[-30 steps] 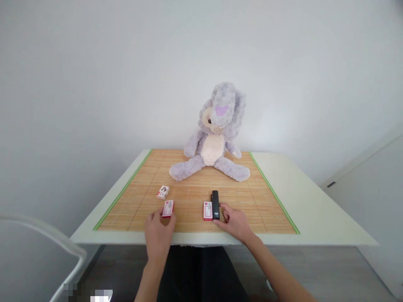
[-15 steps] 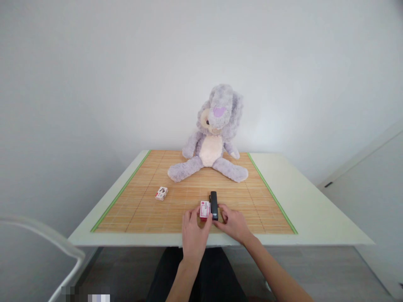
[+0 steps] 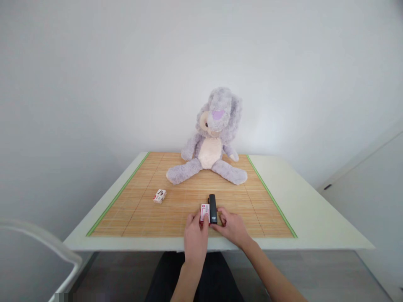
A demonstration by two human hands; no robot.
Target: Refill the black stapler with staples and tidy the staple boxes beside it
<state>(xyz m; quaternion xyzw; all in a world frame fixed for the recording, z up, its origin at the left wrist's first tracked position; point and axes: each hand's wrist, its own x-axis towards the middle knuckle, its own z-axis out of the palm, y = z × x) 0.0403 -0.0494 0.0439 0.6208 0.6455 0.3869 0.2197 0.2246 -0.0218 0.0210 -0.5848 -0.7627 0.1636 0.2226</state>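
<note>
A small red and white box (image 3: 205, 212) lies near the front of the bamboo mat (image 3: 176, 209), right beside a black stapler (image 3: 213, 206). My left hand (image 3: 195, 235) is closed, its fingertips pinching the near end of that box. Whether a second box lies under it is hidden. My right hand (image 3: 232, 226) is curled round the stapler's near end, thumb and fingers on its sides. Another small white and red box (image 3: 159, 196) sits apart on the mat to the left.
A grey plush bunny (image 3: 210, 144) sits at the back of the mat against the wall. The white table (image 3: 315, 218) extends right of the mat. A clear chair back (image 3: 47, 247) stands at the lower left.
My left hand carried a red and white box from the mat's left front over to the box beside the stapler. My right hand stayed at the stapler. The view tilted slightly.
</note>
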